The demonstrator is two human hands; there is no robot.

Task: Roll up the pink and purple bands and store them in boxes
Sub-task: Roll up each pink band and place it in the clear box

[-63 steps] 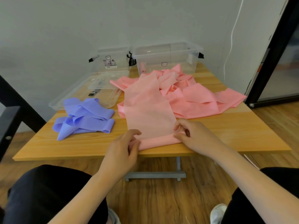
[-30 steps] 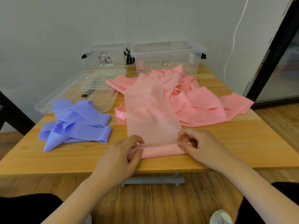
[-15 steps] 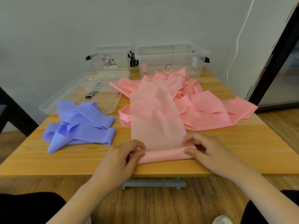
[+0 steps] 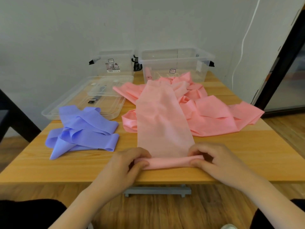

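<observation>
Fingers of the left hand (image 4: 122, 164) and right hand (image 4: 216, 160) pinch the roll's (image 4: 171, 161) ends; the pink band (image 4: 162, 123) stretches straight away from them.

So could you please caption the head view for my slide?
Both hands rolling a pink band; purple band waits beside it.

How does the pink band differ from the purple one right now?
The pink band is partly rolled at its near end, gripped by the left hand and right hand; the purple band lies untouched in a loose heap. Pink spreads much wider. Both lie on the table.
</observation>
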